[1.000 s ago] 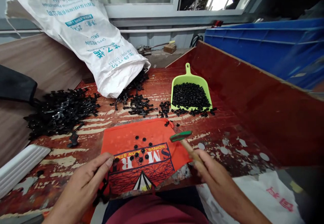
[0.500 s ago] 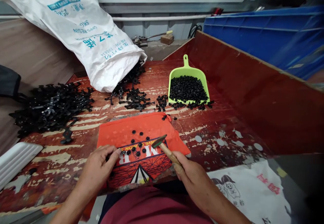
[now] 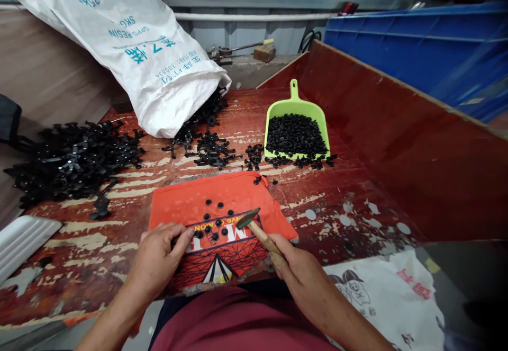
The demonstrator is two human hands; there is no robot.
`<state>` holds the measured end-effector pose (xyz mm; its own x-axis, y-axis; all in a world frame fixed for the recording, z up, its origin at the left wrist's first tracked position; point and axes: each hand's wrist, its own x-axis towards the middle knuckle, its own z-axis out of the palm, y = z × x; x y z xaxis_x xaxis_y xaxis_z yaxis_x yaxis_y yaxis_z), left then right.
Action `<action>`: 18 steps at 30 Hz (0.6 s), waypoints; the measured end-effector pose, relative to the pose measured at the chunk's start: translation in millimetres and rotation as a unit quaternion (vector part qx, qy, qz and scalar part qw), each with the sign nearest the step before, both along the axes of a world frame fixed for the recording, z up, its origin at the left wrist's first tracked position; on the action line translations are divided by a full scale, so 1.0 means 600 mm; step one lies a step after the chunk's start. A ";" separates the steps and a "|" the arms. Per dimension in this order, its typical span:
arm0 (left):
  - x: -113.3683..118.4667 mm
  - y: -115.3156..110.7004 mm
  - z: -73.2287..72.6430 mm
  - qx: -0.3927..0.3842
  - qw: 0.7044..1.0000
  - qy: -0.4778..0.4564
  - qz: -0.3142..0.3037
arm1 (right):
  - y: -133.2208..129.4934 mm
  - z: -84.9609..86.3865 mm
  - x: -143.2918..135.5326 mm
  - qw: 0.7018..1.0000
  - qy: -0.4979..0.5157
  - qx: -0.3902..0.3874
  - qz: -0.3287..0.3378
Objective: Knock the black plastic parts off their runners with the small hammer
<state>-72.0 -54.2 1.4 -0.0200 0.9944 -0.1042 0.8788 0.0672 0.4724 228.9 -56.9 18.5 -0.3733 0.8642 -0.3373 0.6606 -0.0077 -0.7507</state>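
Note:
My right hand (image 3: 296, 260) is wrapped round the wooden handle of a small hammer (image 3: 254, 224). The hammer's dark, narrow head hangs over the orange-red printed cloth (image 3: 180, 195). At the cloth's left side, my left hand (image 3: 162, 250) has its thumb and fingers drawn together in a pinch. Something dark shows under those fingers, but I cannot make out what it is. Several small black round plastic pieces (image 3: 218, 223) lie scattered on the cloth between the hands, the nearest beside my left thumb.
A green dustpan (image 3: 326, 134) full of black pieces stands behind the cloth. Left of it, a white sack (image 3: 174, 105) spills black plastic parts (image 3: 212, 150). A larger heap of parts (image 3: 75, 155) lies far left. A wooden board (image 3: 377, 134) borders the right, with a blue crate (image 3: 420, 49) beyond.
The view has shifted slightly. My left hand has edged a little right over the cloth and covers more of the printed letter. My right hand keeps the hammer in about the same place.

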 end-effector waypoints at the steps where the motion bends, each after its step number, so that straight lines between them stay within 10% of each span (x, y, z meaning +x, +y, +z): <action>1: 0.000 -0.001 0.000 0.008 1.000 0.010 -0.006 | 0.000 0.000 0.000 1.000 0.000 0.001 0.001; 18: 0.001 -0.013 -0.014 0.092 0.995 0.031 -0.024 | -0.002 0.033 -0.025 0.997 -0.018 0.061 0.040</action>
<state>-71.1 -61.8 -6.9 0.0282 0.9964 0.0798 0.9063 -0.0591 0.4184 214.1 -57.9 38.4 -0.4328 0.8675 -0.2452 0.6818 0.1370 -0.7186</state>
